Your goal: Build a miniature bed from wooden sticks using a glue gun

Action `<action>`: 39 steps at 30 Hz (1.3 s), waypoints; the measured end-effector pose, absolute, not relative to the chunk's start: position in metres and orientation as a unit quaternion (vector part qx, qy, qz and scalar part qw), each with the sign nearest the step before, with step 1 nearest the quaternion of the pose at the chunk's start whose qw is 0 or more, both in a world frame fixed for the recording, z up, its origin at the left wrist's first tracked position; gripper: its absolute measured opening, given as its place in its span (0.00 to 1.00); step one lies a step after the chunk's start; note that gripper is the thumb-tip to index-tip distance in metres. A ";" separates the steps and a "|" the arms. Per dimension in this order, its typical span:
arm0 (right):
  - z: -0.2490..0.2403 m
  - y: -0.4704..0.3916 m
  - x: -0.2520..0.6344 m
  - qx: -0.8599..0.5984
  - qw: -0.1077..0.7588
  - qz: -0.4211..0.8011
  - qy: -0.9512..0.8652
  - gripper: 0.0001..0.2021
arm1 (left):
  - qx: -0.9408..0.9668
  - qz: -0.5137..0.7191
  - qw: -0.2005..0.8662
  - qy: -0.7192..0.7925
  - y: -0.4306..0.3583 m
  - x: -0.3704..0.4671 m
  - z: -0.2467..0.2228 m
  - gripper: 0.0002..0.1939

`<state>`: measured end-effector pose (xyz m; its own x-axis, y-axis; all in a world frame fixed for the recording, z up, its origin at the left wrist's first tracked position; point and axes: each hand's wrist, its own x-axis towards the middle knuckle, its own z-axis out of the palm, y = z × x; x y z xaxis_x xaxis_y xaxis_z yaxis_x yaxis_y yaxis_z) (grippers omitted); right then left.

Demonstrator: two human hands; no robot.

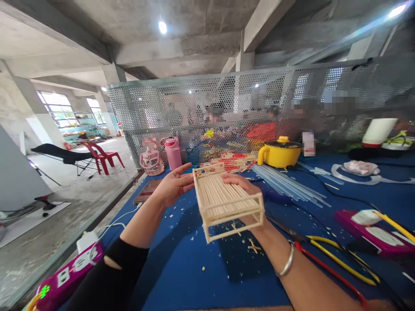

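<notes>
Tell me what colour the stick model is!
The stick model is pale cream, clearest in the head view.

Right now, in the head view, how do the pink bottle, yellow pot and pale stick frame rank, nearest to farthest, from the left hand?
From the left hand:
1. Pale stick frame: at its fingertips, rightward.
2. Pink bottle: just beyond the hand.
3. Yellow pot: well off to the right.

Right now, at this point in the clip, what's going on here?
A person is holding a little bed-shaped frame of pale sticks above a blue table. The right hand grips it, fingers over the slats; the left hand is open at its left edge, contact unclear. Beyond lie loose red-marked sticks, with a yellow pot nearby.
</notes>
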<state>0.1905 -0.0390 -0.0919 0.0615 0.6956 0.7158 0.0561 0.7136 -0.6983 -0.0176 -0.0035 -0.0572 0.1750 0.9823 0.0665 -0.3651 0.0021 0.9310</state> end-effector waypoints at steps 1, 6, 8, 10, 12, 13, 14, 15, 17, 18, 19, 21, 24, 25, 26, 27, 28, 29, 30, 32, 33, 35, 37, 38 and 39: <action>-0.092 -0.037 0.189 -0.304 0.674 0.296 -0.605 0.08 | 0.447 0.549 0.623 0.332 -0.005 -0.020 -0.060 0.26; -0.093 -0.026 0.187 -0.346 0.653 0.498 -0.454 0.09 | 0.460 0.574 0.605 0.304 -0.014 -0.026 -0.082 0.20; -0.091 -0.023 0.189 -0.346 0.622 0.565 -0.417 0.07 | 0.470 0.581 0.598 0.290 -0.019 -0.024 -0.088 0.20; -0.088 -0.023 0.191 -0.343 0.581 0.625 -0.393 0.05 | 0.480 0.581 0.598 0.272 -0.027 -0.019 -0.089 0.22; -0.085 -0.026 0.190 -0.342 0.533 0.680 -0.370 0.07 | 0.490 0.577 0.605 0.247 -0.037 -0.010 -0.087 0.22; -0.084 -0.027 0.188 -0.343 0.506 0.707 -0.357 0.09 | 0.497 0.570 0.609 0.237 -0.043 -0.004 -0.085 0.20; -0.083 -0.029 0.185 -0.344 0.479 0.732 -0.341 0.11 | 0.508 0.557 0.616 0.228 -0.048 0.001 -0.084 0.19; -0.083 -0.031 0.182 -0.344 0.456 0.753 -0.326 0.12 | 0.519 0.550 0.616 0.222 -0.054 0.006 -0.082 0.18; -0.084 -0.033 0.174 -0.343 0.422 0.783 -0.301 0.13 | 0.523 0.547 0.614 0.226 -0.062 0.013 -0.081 0.17; -0.086 -0.034 0.171 -0.340 0.404 0.796 -0.294 0.13 | 0.516 0.557 0.610 0.228 -0.064 0.015 -0.081 0.15; -0.087 -0.035 0.169 -0.338 0.383 0.809 -0.290 0.15 | 0.508 0.568 0.606 0.229 -0.066 0.017 -0.082 0.13; -0.092 -0.033 0.169 -0.355 0.328 0.823 -0.300 0.22 | 0.495 0.587 0.599 0.227 -0.065 0.016 -0.082 0.11; -0.099 -0.026 0.184 -0.476 0.291 0.718 -0.416 0.33 | 0.502 0.585 0.597 0.224 -0.060 0.007 -0.081 0.09; -0.098 -0.024 0.192 -0.519 0.307 0.637 -0.480 0.34 | 0.510 0.578 0.596 0.223 -0.058 0.003 -0.081 0.09; -0.096 -0.022 0.200 -0.547 0.339 0.538 -0.544 0.33 | 0.521 0.570 0.595 0.223 -0.057 0.000 -0.080 0.08; -0.091 -0.023 0.208 -0.549 0.381 0.437 -0.602 0.33 | 0.533 0.561 0.593 0.223 -0.055 -0.004 -0.080 0.08; -0.084 -0.025 0.214 -0.540 0.426 0.350 -0.636 0.32 | 0.544 0.552 0.591 0.224 -0.054 -0.007 -0.079 0.08; -0.074 -0.030 0.217 -0.532 0.471 0.280 -0.646 0.29 | 0.554 0.542 0.591 0.226 -0.054 -0.009 -0.079 0.09; -0.063 -0.036 0.218 -0.513 0.502 0.232 -0.656 0.26 | 0.560 0.534 0.590 0.228 -0.054 -0.010 -0.079 0.09; -0.039 -0.051 0.210 -0.454 0.517 0.161 -0.708 0.15 | 0.569 0.521 0.592 0.232 -0.054 -0.011 -0.079 0.10; -0.029 -0.057 0.204 -0.415 0.500 0.137 -0.747 0.10 | 0.571 0.514 0.596 0.232 -0.055 -0.010 -0.080 0.10; -0.015 -0.063 0.192 -0.343 0.450 0.167 -0.808 0.15 | 0.568 0.500 0.611 0.232 -0.057 -0.008 -0.081 0.10; -0.012 -0.062 0.185 -0.306 0.389 0.240 -0.835 0.25 | 0.559 0.481 0.636 0.229 -0.059 -0.007 -0.083 0.10; -0.015 -0.060 0.184 -0.298 0.363 0.275 -0.839 0.28 | 0.553 0.474 0.647 0.227 -0.060 -0.007 -0.084 0.10; -0.019 -0.058 0.184 -0.292 0.345 0.301 -0.839 0.30 | 0.548 0.469 0.654 0.226 -0.061 -0.006 -0.084 0.10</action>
<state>0.1837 -0.0584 -0.0187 -0.5903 0.6989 0.4038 0.2826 0.6475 -0.7077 -0.0065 -0.0612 -0.0840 0.4574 0.8621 0.2179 -0.3657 -0.0410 0.9298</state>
